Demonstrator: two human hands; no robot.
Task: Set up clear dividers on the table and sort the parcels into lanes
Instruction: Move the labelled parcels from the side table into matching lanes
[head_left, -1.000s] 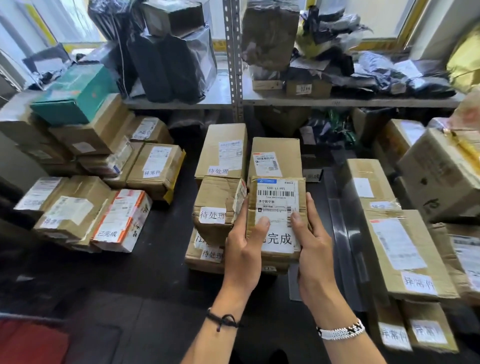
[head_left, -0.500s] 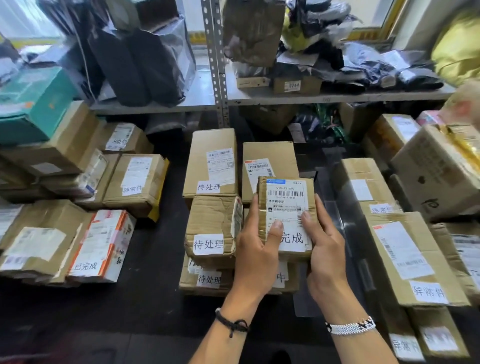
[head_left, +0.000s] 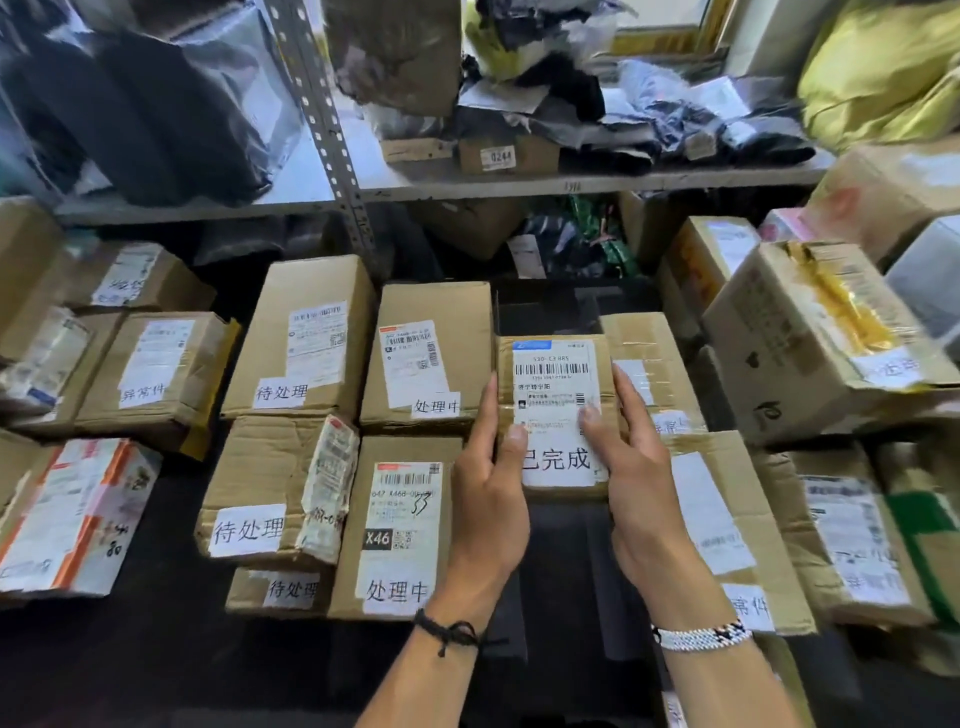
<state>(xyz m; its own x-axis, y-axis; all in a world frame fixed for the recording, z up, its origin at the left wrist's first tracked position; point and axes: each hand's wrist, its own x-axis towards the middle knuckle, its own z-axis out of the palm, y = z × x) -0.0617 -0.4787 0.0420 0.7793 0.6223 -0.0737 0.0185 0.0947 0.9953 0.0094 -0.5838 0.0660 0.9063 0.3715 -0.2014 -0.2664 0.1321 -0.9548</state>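
Parcel (head_left: 556, 395), one (white label up), gripped between left hand (head_left: 488, 499) and right hand (head_left: 639, 488) over the bench (head_left: 156, 649); five labelled parcels (head_left: 306, 338) lie at its nine o'clock.

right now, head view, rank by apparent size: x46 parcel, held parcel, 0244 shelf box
1. X46 parcel, only slightly bigger than the next
2. held parcel
3. 0244 box, smallest-looking, but farther away

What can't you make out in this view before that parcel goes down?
Head view only.
Spot under the held parcel: hidden by it, the left hand and the right hand.
Tag on the taped parcel: partly covered by the right hand.
Tag on the large right box: motion-blurred.
Clear dividers: not distinguishable on the dark table.
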